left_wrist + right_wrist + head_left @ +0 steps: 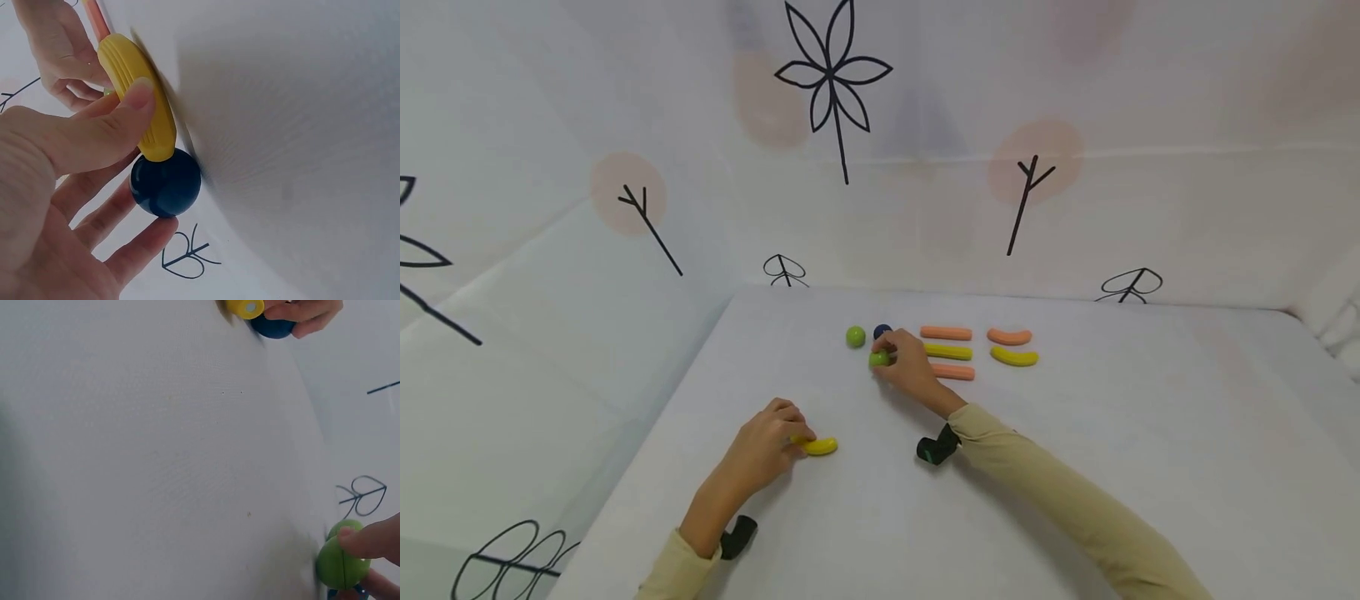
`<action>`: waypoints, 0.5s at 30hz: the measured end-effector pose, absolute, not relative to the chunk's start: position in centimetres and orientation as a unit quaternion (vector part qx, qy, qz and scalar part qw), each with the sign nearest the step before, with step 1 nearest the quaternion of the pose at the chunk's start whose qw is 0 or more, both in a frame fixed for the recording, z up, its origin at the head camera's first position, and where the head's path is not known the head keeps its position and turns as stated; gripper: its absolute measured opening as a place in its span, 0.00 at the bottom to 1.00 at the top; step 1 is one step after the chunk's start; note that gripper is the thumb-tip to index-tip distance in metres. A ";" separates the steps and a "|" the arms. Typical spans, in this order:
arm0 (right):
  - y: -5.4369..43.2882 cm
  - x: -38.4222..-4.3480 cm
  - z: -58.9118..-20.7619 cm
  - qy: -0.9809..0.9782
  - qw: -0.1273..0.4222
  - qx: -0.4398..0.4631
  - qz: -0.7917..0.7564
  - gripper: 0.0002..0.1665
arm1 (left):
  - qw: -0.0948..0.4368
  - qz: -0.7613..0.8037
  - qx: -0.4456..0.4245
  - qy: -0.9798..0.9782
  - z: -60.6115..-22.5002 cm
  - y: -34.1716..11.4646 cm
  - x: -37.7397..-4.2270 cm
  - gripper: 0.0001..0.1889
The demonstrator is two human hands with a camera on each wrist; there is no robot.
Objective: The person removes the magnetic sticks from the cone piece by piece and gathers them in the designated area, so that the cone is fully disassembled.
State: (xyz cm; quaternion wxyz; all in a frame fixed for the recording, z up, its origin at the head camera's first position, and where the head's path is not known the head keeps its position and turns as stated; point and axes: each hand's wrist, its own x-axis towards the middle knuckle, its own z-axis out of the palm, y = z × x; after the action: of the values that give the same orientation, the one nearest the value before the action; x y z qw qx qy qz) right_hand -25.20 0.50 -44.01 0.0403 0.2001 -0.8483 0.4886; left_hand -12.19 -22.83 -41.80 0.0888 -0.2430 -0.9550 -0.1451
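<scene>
Low over the near left of the white table, my left hand [769, 447] pinches a yellow curved, banana-like piece [140, 94] between thumb and fingers. Below it in the left wrist view, the same hand's fingers also hold a dark blue ball [165, 184], which the head view hides. Farther back, my right hand [912, 367] grips a green ball [879, 359] between thumb and fingers, close to the tabletop. A second green ball [855, 337] sits just to its left, and another dark blue ball [882, 332] lies right behind the hand.
Right of my right hand lie an orange straight stick [946, 333], a yellow stick [949, 352] and another orange stick [953, 372], stacked in rows. Beyond them are an orange curved piece [1010, 337] and a yellow one [1015, 357]. A patterned white cloth wall [925, 233] closes the table's back.
</scene>
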 end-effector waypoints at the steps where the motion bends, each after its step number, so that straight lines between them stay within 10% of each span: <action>1: 0.5 -25.1 -43.9 -0.849 0.044 0.203 0.485 0.13 | 0.087 -0.147 -0.243 -0.955 -41.8 -22.9 -12.1 0.11; 9: 0.3 -22.5 -43.2 -0.807 0.085 0.307 0.497 0.15 | 0.058 -0.188 -0.219 -0.956 -41.6 -24.0 -11.9 0.10; 15: -0.9 -18.9 -42.9 -0.785 -0.059 0.405 0.465 0.13 | 0.058 -0.262 -0.238 -0.933 -42.0 -25.2 -13.2 0.13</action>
State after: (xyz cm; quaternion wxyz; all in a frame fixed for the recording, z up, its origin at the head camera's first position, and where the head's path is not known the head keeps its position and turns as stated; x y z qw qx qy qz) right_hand -18.92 -0.88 -42.88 -0.0594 0.4046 -0.7855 0.4645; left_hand -13.22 -25.17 -42.03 0.0578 -0.2382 -0.9335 -0.2618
